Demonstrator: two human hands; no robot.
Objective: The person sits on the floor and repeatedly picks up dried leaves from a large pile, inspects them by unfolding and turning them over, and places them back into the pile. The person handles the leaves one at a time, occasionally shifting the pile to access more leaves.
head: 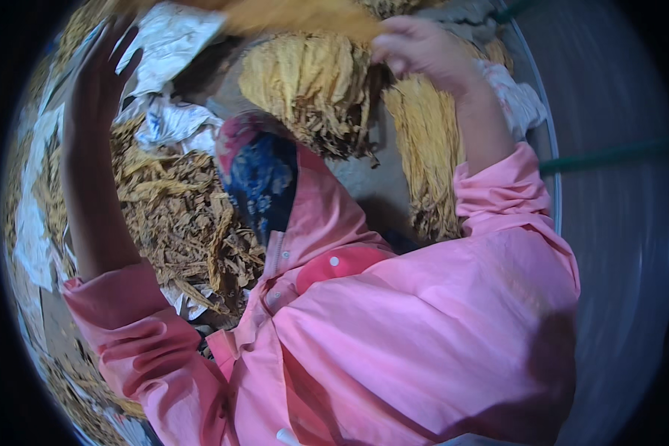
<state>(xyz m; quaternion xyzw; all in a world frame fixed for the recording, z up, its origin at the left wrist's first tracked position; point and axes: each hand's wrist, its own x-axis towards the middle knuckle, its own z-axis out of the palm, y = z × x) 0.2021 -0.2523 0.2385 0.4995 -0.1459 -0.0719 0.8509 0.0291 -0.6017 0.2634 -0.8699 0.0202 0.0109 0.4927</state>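
A blurred golden-brown dried leaf [312, 17], like tobacco, stretches across the top edge. My right hand [418, 53] grips its right end between thumb and fingers. At the upper left, my left hand [103, 61] is raised with its fingers apart. The leaf's far end passes close to those fingertips; whether they touch is unclear. Between my hands and lower down lies a wide bundle of pale yellow dried leaves [306, 83], dark at its lower ends. A longer, narrower bundle of dried leaves [426, 150] lies under my right forearm.
Loose brown leaf scraps [184, 212] are heaped left of my covered knee [262, 173]. White plastic sheeting [173, 44] lies at the upper left, and a crumpled white sack [513, 97] beyond my right forearm. A green bar [607, 159] extends at the right, beside a pale curved edge.
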